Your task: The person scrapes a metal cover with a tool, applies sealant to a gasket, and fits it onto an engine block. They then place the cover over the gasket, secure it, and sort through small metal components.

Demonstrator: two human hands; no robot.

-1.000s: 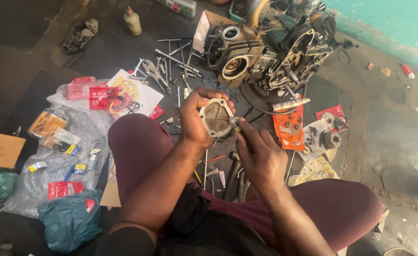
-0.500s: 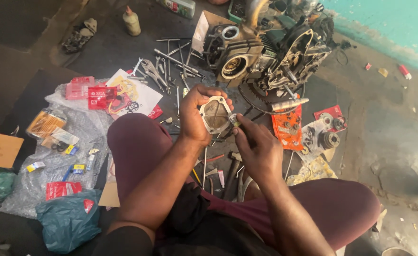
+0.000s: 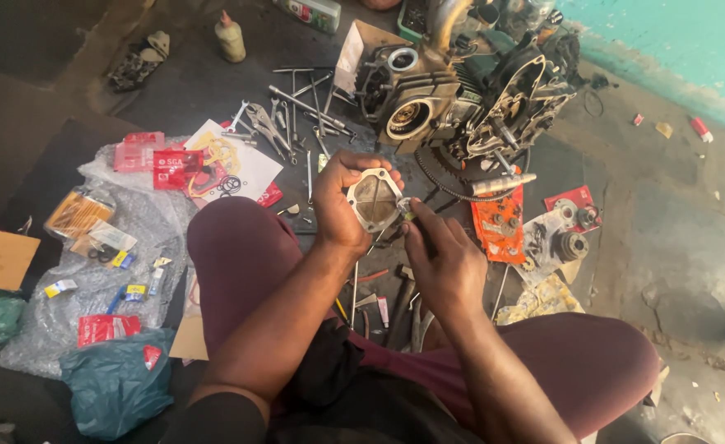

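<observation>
From the head camera, the left hand (image 3: 342,205) grips a small metal cover plate (image 3: 374,199) by its rim, fingers clamped on its edges, holding it above the lap and in front of the engine (image 3: 453,99) on the floor (image 3: 667,214). The right hand (image 3: 444,259) pinches a thin tool (image 3: 404,207) against the plate's right edge, fingers closed on it. The plate looks stiff, fairly light cast metal, probably oily and slippery; its corners seem the safest hold, keeping the flat face clear. Loose wrenches (image 3: 296,107) lie beyond.
</observation>
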